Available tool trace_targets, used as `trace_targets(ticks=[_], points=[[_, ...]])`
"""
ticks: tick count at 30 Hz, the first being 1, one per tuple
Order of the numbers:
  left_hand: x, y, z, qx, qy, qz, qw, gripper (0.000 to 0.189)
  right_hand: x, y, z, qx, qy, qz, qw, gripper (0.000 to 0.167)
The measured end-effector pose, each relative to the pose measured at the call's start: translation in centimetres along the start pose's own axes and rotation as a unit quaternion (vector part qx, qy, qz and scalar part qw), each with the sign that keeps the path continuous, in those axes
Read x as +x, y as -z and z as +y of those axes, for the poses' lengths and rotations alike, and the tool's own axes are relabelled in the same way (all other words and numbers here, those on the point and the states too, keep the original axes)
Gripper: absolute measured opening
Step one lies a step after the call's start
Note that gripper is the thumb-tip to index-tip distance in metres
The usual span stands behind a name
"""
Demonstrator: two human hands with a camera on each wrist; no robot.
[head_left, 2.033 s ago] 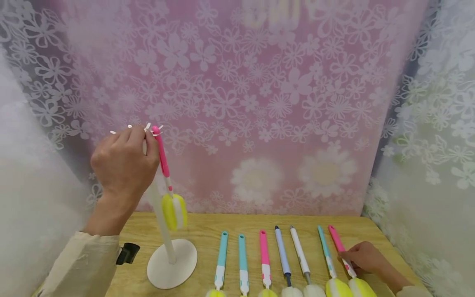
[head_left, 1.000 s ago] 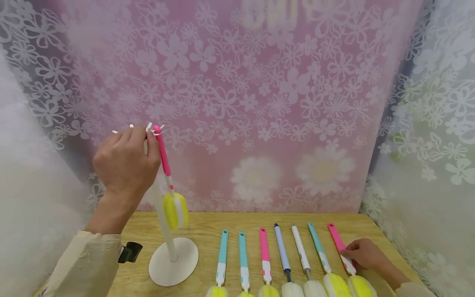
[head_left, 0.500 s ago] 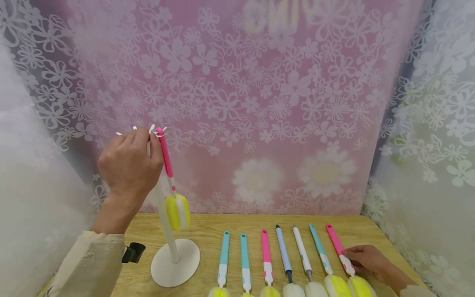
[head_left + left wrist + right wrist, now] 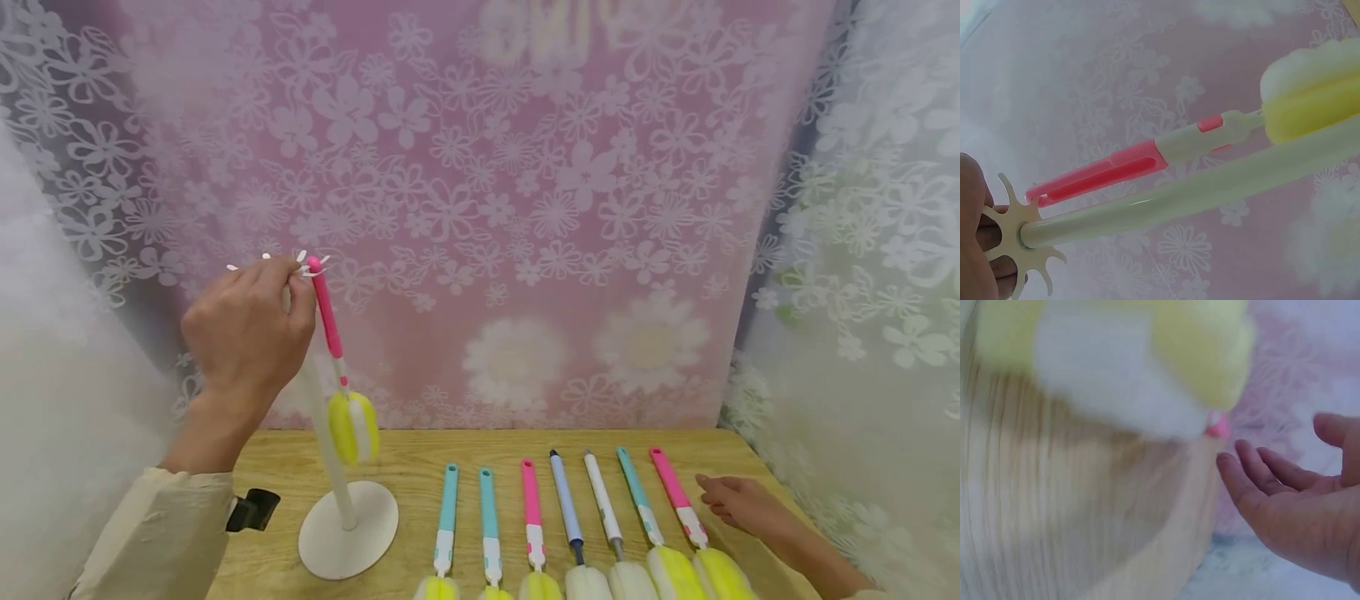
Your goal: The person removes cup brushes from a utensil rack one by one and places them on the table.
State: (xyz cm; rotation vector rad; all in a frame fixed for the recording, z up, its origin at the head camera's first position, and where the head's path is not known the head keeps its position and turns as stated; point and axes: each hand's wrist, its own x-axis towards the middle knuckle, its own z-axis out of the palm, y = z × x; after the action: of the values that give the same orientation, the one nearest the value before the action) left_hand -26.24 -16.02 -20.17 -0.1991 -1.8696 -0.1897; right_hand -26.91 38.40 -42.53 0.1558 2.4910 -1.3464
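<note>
My left hand (image 4: 251,325) grips the top of a white hook stand (image 4: 322,433); in the left wrist view its fingers reach round the hooked top plate (image 4: 1013,240). From one hook beside the hand hangs a pink-handled sponge brush (image 4: 327,317), its yellow-and-white head (image 4: 352,427) down and apart from the table. My right hand (image 4: 746,504) is empty, fingers loosely spread, just right of another pink-handled brush (image 4: 670,479) lying on the table. That brush's sponge head (image 4: 1097,369) looms blurred in the right wrist view, apart from the fingertips (image 4: 1225,459).
Several more brushes lie in a row on the wooden table (image 4: 420,454): teal ones (image 4: 447,500), a pink one (image 4: 531,504), a lavender one (image 4: 566,500) and a white one (image 4: 602,496). The stand's round base (image 4: 375,533) is at left. Floral curtains (image 4: 450,208) enclose the back and sides.
My right hand has let go of the rightmost pink brush and drawn back to the right. Earlier, the teal brush beside it shifted left. My left hand stays on the stand.
</note>
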Motion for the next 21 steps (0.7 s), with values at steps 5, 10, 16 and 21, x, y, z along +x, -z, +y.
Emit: trace_targets(ticks=[5, 10, 16, 21], points=[[0.2, 0.4, -0.1, -0.001, 0.003, -0.022, 0.9998, 0.034, -1.4, -0.7, -2.4, 0.052, 0.061, 0.032, 0.9963, 0.076], [0.3, 0.4, -0.4, -0.007, 0.004, -0.026, 0.9996, 0.038, -2.7, -2.6, -5.5, 0.106, 0.134, 0.055, 0.9838, 0.064], [0.4, 0.3, -1.1, -0.040, 0.013, -0.014, 0.9990, 0.040, -2.8, -5.8, -9.4, 0.168, 0.195, 0.046, 0.9652, 0.056], [0.6, 0.3, -1.3, -0.081, 0.013, -0.022, 0.9964, 0.039, -2.5, -8.7, -11.9, 0.204, 0.198, 0.053, 0.9572, 0.049]])
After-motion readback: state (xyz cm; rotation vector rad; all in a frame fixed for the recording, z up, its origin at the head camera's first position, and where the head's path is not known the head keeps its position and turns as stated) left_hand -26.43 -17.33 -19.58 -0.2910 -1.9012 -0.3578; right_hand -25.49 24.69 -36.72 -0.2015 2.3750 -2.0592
